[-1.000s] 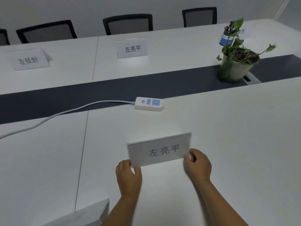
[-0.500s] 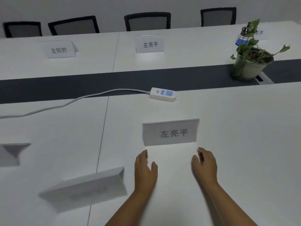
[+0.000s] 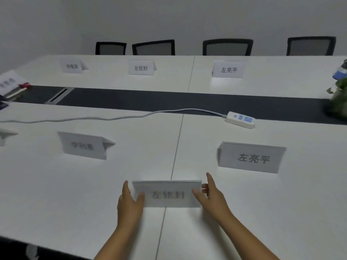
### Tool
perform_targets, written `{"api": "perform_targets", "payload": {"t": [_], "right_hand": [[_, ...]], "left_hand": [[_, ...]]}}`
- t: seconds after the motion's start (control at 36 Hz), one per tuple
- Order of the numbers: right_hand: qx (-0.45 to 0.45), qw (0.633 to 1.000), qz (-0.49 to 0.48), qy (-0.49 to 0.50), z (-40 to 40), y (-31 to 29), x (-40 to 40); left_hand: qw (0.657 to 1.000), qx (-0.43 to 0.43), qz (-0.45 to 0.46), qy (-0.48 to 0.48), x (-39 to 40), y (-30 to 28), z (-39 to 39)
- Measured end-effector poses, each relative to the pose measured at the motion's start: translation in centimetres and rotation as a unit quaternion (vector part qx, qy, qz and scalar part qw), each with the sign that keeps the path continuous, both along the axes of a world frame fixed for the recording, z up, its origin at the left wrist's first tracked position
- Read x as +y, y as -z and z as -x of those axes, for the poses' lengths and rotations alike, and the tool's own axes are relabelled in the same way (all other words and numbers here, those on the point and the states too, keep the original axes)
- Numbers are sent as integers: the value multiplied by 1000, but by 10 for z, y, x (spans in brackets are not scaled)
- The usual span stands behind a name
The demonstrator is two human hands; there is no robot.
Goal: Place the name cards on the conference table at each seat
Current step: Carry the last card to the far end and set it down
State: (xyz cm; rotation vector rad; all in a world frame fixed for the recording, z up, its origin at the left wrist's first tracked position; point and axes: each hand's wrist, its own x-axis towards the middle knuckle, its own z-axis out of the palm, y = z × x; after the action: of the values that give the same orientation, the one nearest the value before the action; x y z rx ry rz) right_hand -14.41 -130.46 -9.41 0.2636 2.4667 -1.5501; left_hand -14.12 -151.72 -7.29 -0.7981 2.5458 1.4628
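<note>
White counter (image 3: 93,194) carries placed cards. Both hands, left hand (image 3: 129,201) and right hand (image 3: 210,194), grip the name card (image 3: 169,194) ends; it should square with the counter seam (image 3: 176,147), facing the seat.

White power strip (image 3: 241,119) sits on the near white half, just at the edge of the dark centre band (image 3: 169,102); its grey cord (image 3: 112,118) runs left off frame. Four black mesh chairs (image 3: 227,47) line the far side. Potted plant (image 3: 339,102) at right edge, blurred. Red-tipped clutter (image 3: 22,87) far left, unreadable.
</note>
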Motion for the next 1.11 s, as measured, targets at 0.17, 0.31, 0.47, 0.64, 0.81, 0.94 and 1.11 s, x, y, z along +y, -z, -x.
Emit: {"api": "perform_targets", "payload": {"t": [0.17,0.31,0.47,0.64,0.81,0.94,1.11], "right_hand": [[-6,992,-48,120,6,1,-35],[14,976,-94,195,-18,-15,-54],[78,944,-69,313,-87,-69,-65],[104,885,-49,451,-194,-114,-75],[157,787,16,596,-292,-132,-79],[157,712,0,684,-375,-118,-72],[121,636,12,762,-490,-77,-49]], "left_hand": [[995,-1,-27,95,-13,7,22],[982,27,28,185,-36,-1,29],[953,85,6,290,-45,-43,15],[915,68,-116,380,-24,-70,-32],[852,65,-213,474,18,-96,-81],[792,53,-223,565,65,-100,-151],[706,9,-188,682,137,-75,-254]]}}
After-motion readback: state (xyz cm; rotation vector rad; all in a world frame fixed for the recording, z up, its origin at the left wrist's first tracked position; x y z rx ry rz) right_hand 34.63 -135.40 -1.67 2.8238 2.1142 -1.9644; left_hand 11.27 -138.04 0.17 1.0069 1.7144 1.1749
